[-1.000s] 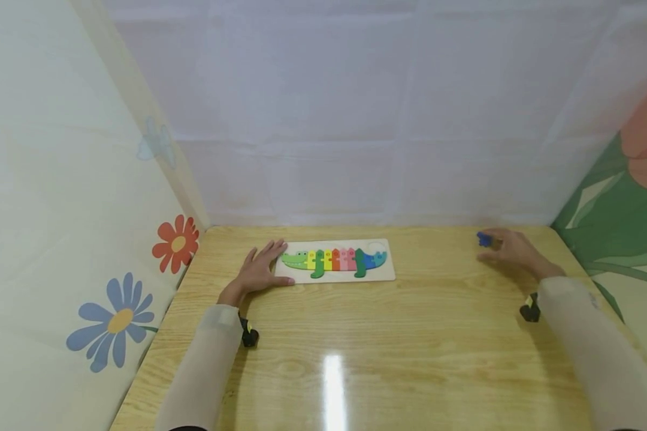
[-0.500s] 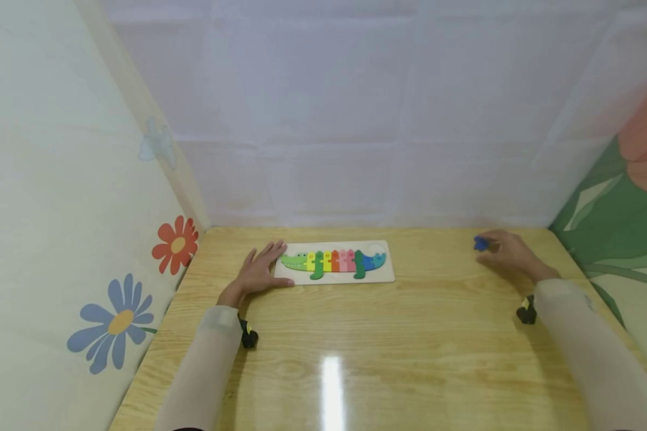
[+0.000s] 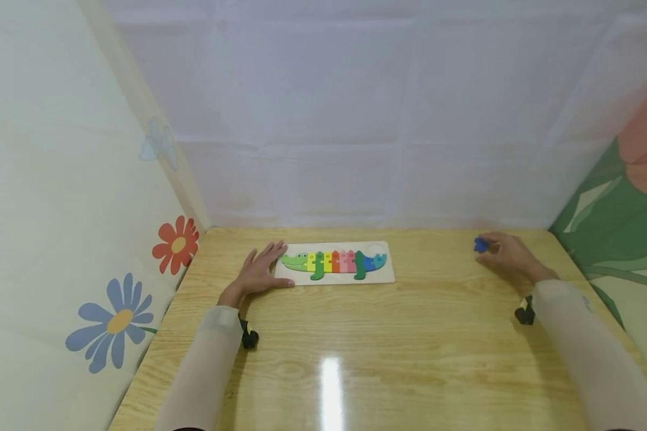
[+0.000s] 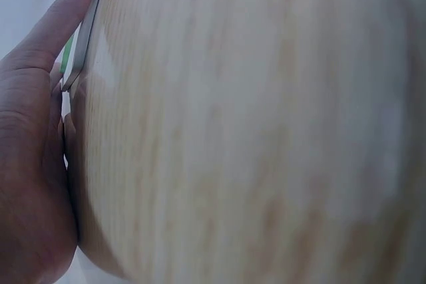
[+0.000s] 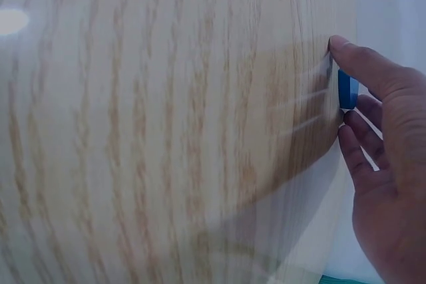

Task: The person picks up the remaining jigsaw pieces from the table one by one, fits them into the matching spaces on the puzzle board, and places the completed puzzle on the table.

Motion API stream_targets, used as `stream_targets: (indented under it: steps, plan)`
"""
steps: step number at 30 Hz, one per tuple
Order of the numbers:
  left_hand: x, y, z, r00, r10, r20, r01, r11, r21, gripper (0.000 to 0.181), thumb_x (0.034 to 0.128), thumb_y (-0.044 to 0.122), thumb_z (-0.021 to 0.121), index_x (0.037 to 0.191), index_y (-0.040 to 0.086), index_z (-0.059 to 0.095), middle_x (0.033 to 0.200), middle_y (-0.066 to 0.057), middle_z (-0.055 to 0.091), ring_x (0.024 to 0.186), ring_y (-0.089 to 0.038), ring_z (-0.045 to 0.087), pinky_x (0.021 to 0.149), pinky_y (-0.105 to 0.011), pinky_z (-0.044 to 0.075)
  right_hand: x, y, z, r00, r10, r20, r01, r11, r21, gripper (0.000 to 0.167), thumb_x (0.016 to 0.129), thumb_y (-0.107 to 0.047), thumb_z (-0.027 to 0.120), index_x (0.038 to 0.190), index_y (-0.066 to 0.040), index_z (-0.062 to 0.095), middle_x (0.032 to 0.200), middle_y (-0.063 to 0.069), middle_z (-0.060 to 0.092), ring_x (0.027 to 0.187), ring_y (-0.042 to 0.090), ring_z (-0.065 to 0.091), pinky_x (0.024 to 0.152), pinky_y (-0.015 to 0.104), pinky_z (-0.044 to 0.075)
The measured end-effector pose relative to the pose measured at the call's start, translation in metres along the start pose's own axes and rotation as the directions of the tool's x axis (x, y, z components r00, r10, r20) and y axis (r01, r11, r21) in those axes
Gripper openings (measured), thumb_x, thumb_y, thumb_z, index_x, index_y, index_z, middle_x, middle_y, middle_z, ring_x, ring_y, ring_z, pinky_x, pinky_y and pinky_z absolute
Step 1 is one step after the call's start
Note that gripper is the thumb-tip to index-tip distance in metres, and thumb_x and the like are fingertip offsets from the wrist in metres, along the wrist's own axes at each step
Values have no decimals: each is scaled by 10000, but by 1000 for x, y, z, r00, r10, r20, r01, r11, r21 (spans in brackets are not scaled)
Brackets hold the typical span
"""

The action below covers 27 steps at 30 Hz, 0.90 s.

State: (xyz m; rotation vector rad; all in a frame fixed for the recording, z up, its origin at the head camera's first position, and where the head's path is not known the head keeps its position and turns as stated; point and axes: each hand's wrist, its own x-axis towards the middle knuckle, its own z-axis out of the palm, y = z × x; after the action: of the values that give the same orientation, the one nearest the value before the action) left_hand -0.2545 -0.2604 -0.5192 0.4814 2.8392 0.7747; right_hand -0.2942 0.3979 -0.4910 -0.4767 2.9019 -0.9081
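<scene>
In the head view a pale crocodile puzzle board (image 3: 336,280) lies on the table, its coloured pieces forming a head, body and tail. My left hand (image 3: 259,273) is spread at the board's left end, thumb on the front edge and fingers toward the back edge. In the left wrist view the thumb (image 4: 50,28) lies along the board's edge (image 4: 85,34). Far to the right, my right hand (image 3: 509,256) has its fingers curled around a small blue puzzle piece (image 3: 481,245). The right wrist view shows this piece (image 5: 346,90) between thumb and fingers, close to the tabletop.
A wooden table (image 3: 410,341) spreads between the arms and reflects a bright light strip. White cloth (image 3: 323,120) hangs behind its back edge. Flower-printed panels stand on the left (image 3: 59,209) and right (image 3: 614,227).
My right hand has shifted slightly left and toward me, and the blue piece has moved and turned a little with it. The left hand and the board stay where they were.
</scene>
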Motion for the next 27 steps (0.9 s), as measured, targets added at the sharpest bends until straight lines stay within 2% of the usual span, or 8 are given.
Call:
stream_targets:
  steps: [11,19,27]
  plan:
    - [1,-1,0,1000,7,1,-7,1000,6,1114,860,599,816,1700,135,250,1780,-77,152,1648,-330,70,1277,-630,-56,1,4,2,1000,10,-8,-10,1000,0,684,960,-203,810,1463,149,508,1432,410,534,1175,587,624,1023,672,500]
    - [1,-1,1,1000,6,3,-6,1000,20,1110,868,591,814,1703,136,241,1780,-81,151,1648,-332,68,1278,-630,-52,0,4,4,1000,29,6,-29,999,14,648,980,-220,792,1462,124,529,1378,386,590,1174,548,633,1016,655,514]
    - [0,0,-1,1000,10,2,-10,1000,16,1113,865,590,818,1702,134,242,1780,-79,153,1647,-332,72,1278,-631,-50,-2,2,4,999,36,8,-36,999,37,603,986,-206,783,1440,119,554,1379,393,580,1190,560,619,1017,653,515]
